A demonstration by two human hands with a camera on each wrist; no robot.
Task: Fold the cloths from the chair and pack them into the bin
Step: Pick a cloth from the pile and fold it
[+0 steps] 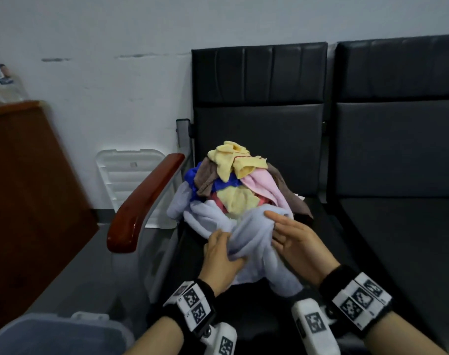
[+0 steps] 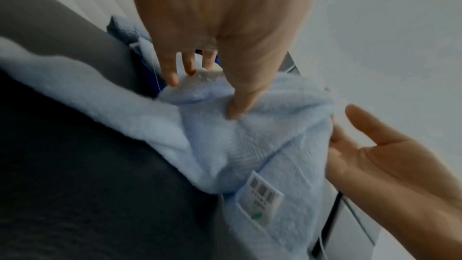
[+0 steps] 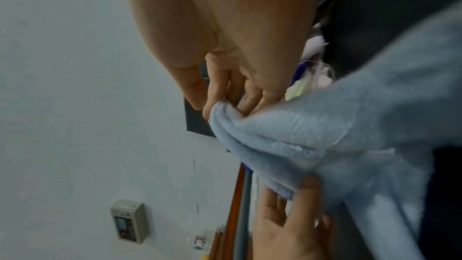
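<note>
The left hand (image 1: 222,254) pinches the light blue cloth (image 1: 254,234) at the front of the pile (image 1: 238,180) on the chair (image 1: 256,119), while the right hand (image 1: 292,239) rests nearly straight fingers against it.

We see bin (image 1: 51,334) only in part, cut by lower left edge of head view; left hand (image 1: 222,257) fingertips buried in light blue towel (image 1: 254,239); we cannot read towel label (image 2: 261,203), print blurred; lower cloths of pile (image 1: 233,183) hidden under upper ones; wall device (image 3: 130,220) too blurred to identify
</note>
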